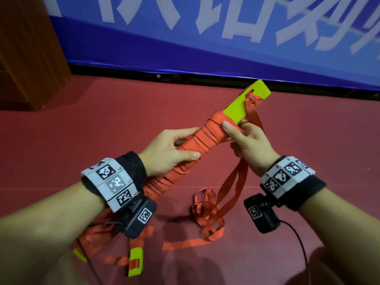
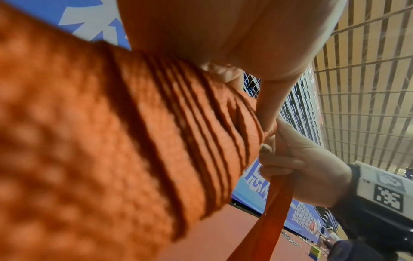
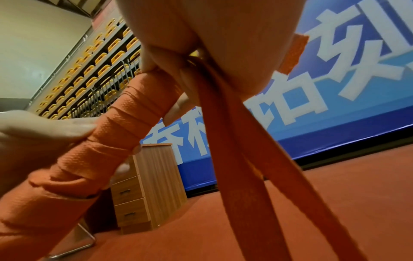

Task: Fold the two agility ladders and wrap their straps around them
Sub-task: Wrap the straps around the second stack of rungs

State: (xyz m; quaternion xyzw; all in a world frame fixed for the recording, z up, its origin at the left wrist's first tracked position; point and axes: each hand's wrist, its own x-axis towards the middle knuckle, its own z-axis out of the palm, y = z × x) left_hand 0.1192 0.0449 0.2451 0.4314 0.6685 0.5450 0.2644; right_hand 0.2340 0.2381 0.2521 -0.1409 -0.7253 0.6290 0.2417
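A folded agility ladder bundle, its yellow-green rungs wound in orange strap, is held slanted above the red floor. My left hand grips its middle, thumb on top. My right hand sits at the upper end of the winding, thumb on the bundle, fingers curled round the loose strap. That strap hangs down to a tangled pile. The right wrist view shows the strap running out from my fingers beside the bundle. Part of another ladder lies at the lower left.
A blue banner wall closes off the far side. A wooden cabinet stands at the left. A black cable trails from the right wrist camera. Red floor lies between the cabinet and my hands.
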